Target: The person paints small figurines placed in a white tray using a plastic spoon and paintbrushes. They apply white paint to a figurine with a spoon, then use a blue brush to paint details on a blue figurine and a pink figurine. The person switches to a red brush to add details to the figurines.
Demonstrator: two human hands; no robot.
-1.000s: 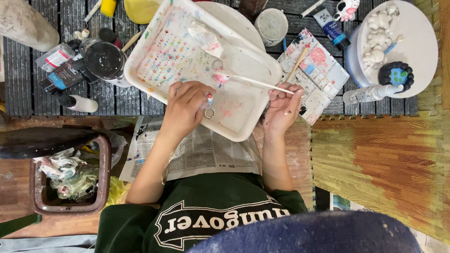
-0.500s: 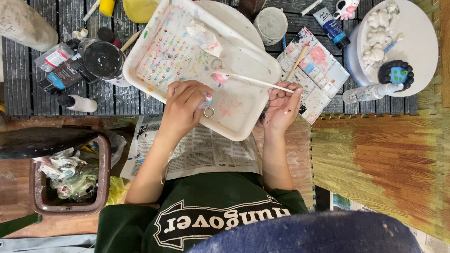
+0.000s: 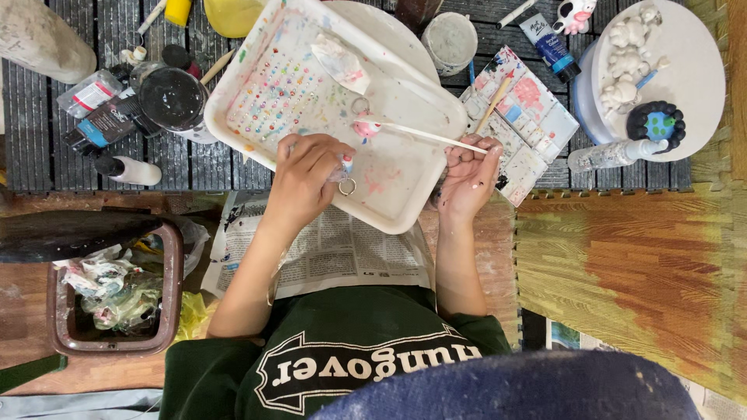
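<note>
Under the fingers [image 3: 327, 152] of the left hand [image 3: 307, 175] the white tray [image 3: 257, 136] is speckled with rows of many-coloured paint dots. Beside the right hand's [image 3: 467, 179] fingertips lies a white palette [image 3: 525, 117] blotched pink and blue. Beyond them, a black-rimmed figurine [image 3: 656, 124] shows blue and green.

Paintbrush [image 3: 424, 134] tip lower, nearer keyring [image 3: 347, 185].

Dark slatted counter [image 3: 47, 155] runs across the top. Below it, a reddish-brown floor [image 3: 23, 288] carries a brown bin [image 3: 167, 295] stuffed with crumpled waste, and wood-grain foam mats [image 3: 638, 272] spread out on the other side, evenly lit.
</note>
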